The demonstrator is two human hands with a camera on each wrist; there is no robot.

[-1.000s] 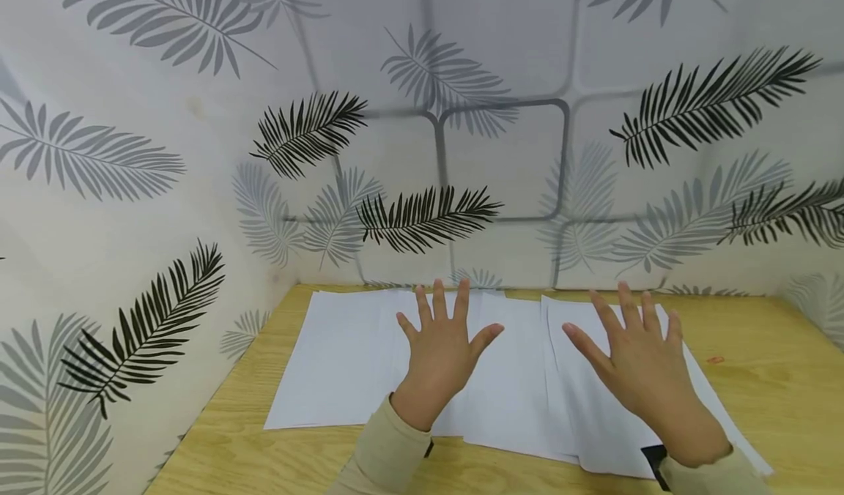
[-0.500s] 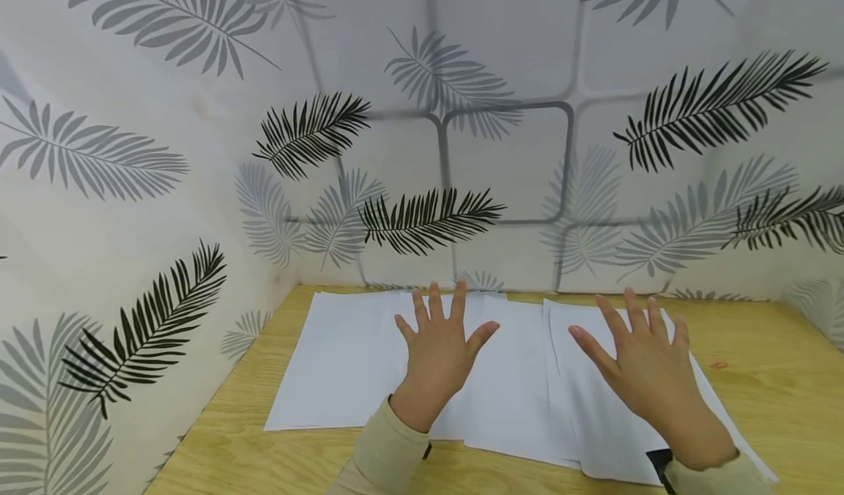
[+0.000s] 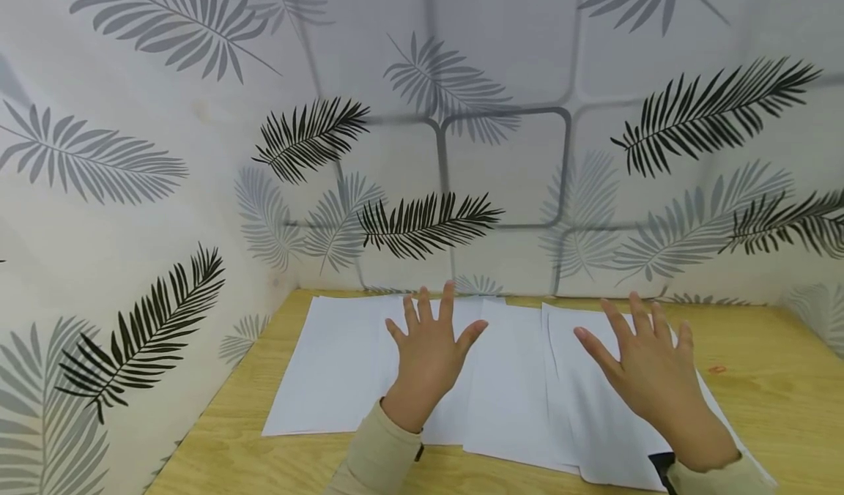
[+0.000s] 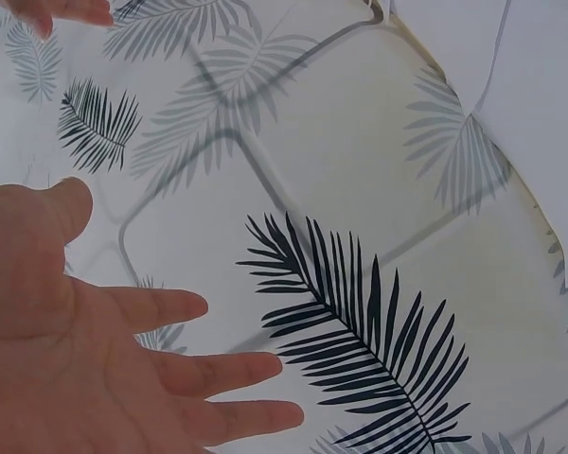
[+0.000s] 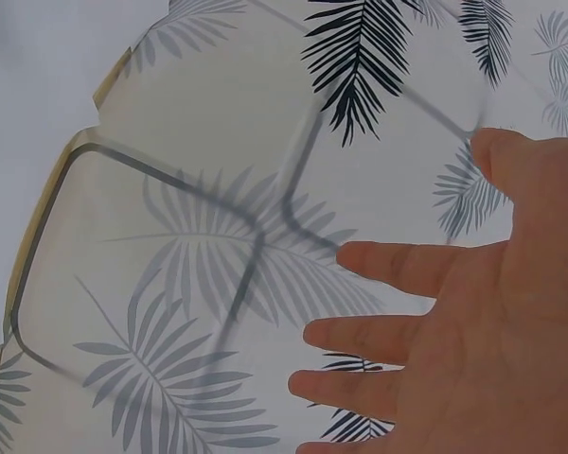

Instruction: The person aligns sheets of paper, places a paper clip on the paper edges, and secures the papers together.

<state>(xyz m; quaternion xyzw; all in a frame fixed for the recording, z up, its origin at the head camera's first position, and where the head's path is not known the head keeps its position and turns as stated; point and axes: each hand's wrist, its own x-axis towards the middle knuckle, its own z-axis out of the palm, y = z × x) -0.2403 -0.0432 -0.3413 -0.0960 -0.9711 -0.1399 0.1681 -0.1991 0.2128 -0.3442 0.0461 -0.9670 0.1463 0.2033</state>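
Several white paper sheets lie partly overlapping in a row: a left sheet [image 3: 330, 363], a middle sheet [image 3: 504, 392] and a right sheet [image 3: 606, 436]. In the head view my left hand [image 3: 427, 356] is over the left-middle sheets, fingers straight and spread. Over the right sheet is my right hand [image 3: 653, 378], spread in the same way. Both wrist views show bare palms, the left palm [image 4: 95, 369] and the right palm [image 5: 497, 331], raised off the paper and holding nothing. Parts of the sheets are hidden behind the hands.
The sheets rest on a wood-grain table [image 3: 778, 400]. A small reddish mark or loop [image 3: 717, 369] is on its right side. A leaf-patterned white covering [image 3: 409, 165] stands behind the table and along its left.
My left hand has drifted slightly left. The right hand has shifted a little right and down. Both stay spread, and the sheets have not visibly moved on the table.
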